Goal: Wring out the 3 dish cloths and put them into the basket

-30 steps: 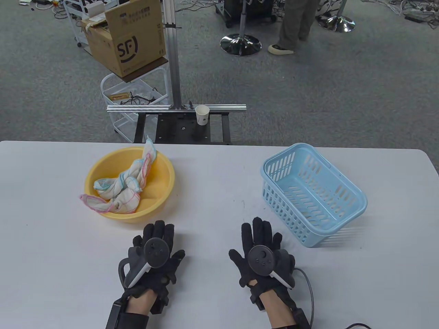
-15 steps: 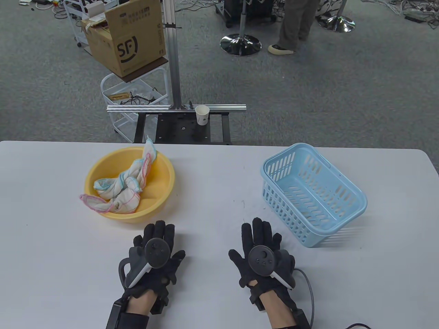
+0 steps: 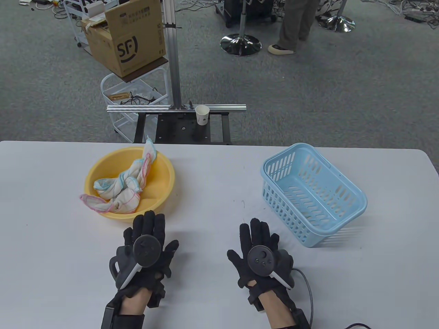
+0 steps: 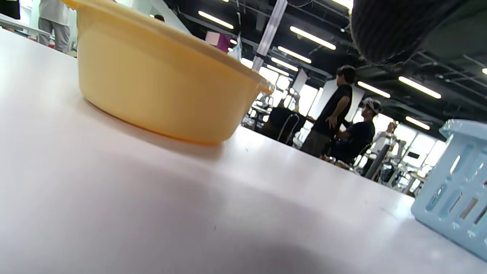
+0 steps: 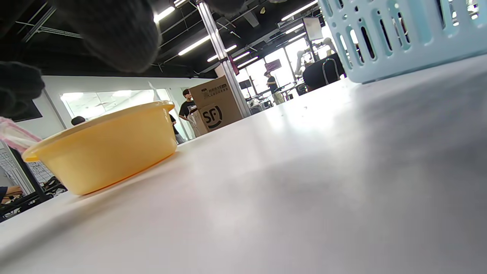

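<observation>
Twisted white dish cloths (image 3: pixel 123 186) with pink and blue edging lie piled in a yellow bowl (image 3: pixel 161 171) at the table's left; one corner hangs over the bowl's near rim. The light blue slotted basket (image 3: pixel 349 202) stands empty on the right. My left hand (image 3: pixel 147 226) hovers flat and open just in front of the bowl, fingertips near its rim. My right hand (image 3: pixel 259 229) lies flat and open on the table, left of the basket. The bowl (image 4: pixel 159 87) fills the left wrist view; bowl (image 5: pixel 102 148) and basket (image 5: pixel 399 38) both appear in the right wrist view.
The white table (image 3: pixel 212 192) ends at a far edge behind bowl and basket. Beyond it stand a metal frame with a paper cup (image 3: pixel 202 114), a cardboard box (image 3: pixel 127 37) on a cart, and a person's legs (image 3: pixel 295 27) on the carpet.
My left hand has moved forward and a little left, toward the bowl. The right hand has barely shifted.
</observation>
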`<state>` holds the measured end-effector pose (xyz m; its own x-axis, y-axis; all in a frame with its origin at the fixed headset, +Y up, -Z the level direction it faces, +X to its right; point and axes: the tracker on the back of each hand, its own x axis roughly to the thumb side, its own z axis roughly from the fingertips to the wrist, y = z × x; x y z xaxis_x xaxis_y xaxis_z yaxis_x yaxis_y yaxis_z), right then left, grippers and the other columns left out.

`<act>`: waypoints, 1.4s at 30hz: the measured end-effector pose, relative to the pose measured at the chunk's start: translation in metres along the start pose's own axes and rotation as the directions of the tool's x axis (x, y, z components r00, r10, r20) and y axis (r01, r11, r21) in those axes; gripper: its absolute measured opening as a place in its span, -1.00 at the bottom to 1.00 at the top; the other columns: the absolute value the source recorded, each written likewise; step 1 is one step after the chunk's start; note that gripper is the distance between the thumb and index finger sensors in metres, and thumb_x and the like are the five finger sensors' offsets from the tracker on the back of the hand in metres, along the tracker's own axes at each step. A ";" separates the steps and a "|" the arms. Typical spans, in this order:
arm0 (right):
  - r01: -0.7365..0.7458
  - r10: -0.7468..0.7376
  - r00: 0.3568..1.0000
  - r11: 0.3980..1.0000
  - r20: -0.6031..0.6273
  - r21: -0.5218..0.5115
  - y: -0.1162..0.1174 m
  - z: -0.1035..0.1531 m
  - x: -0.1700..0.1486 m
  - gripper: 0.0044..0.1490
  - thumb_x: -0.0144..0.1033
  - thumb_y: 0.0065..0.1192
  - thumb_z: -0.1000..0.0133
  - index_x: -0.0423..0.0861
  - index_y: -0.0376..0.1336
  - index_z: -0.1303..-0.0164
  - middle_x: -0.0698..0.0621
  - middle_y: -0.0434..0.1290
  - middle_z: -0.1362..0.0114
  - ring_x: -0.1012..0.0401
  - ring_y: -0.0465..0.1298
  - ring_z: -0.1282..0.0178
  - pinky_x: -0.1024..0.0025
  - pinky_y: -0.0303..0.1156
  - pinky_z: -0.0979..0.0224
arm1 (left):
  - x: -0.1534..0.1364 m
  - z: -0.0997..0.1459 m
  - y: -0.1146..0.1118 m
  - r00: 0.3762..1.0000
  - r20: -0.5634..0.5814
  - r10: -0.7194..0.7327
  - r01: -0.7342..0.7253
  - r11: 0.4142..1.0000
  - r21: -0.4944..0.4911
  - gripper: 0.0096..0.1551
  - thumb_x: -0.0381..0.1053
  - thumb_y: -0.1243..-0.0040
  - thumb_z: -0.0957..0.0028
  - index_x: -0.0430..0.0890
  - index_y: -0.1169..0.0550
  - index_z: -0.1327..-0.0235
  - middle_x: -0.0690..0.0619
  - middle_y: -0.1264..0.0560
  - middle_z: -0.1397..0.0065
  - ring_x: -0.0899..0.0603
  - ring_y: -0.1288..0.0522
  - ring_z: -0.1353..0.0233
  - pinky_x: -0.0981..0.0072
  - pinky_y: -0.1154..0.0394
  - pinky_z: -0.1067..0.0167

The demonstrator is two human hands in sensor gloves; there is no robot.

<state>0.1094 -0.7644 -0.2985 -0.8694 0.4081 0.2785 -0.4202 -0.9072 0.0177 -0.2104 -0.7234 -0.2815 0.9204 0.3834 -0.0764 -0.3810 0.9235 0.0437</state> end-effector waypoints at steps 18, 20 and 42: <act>0.064 -0.063 0.998 0.998 -0.017 0.016 0.004 -0.001 -0.003 0.08 0.23 0.14 -0.20 -0.11 -0.25 -0.64 -0.29 -0.29 -0.71 -0.32 -0.22 -0.69 -0.51 -0.19 -0.49 | -0.053 -0.050 0.096 0.970 -0.233 -0.066 0.104 0.982 0.156 0.25 0.46 -0.17 0.04 0.29 0.35 -0.54 0.31 0.48 -0.63 -0.05 0.55 -0.68 -0.21 0.38 -0.58; 0.074 -0.073 0.997 0.997 -0.025 0.021 0.006 -0.001 -0.004 0.08 0.23 0.14 -0.20 -0.11 -0.25 -0.64 -0.29 -0.29 -0.71 -0.32 -0.21 -0.69 -0.51 -0.19 -0.50 | -0.063 -0.058 0.099 0.958 -0.278 -0.073 0.115 0.984 0.139 0.27 0.47 -0.18 0.05 0.29 0.38 -0.52 0.30 0.48 -0.63 -0.06 0.53 -0.69 -0.22 0.37 -0.58; 0.119 -0.116 0.992 0.991 -0.049 0.053 0.006 0.000 -0.007 0.09 0.22 0.14 -0.20 -0.14 -0.25 -0.63 -0.32 -0.23 -0.71 -0.37 -0.01 -0.66 -0.49 -0.01 -0.49 | -0.121 -0.075 0.073 0.865 -0.486 0.128 -0.085 0.990 0.110 -0.07 0.17 -0.35 0.02 0.11 -0.18 -0.58 0.17 -0.39 -0.35 -0.08 -0.44 -0.23 -0.06 -0.36 -0.36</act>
<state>0.1133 -0.7725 -0.3006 -0.8263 0.5154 0.2270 -0.5063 -0.8564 0.1017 -0.3564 -0.7020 -0.3433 0.7048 0.4552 -0.5442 -0.4457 0.8809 0.1596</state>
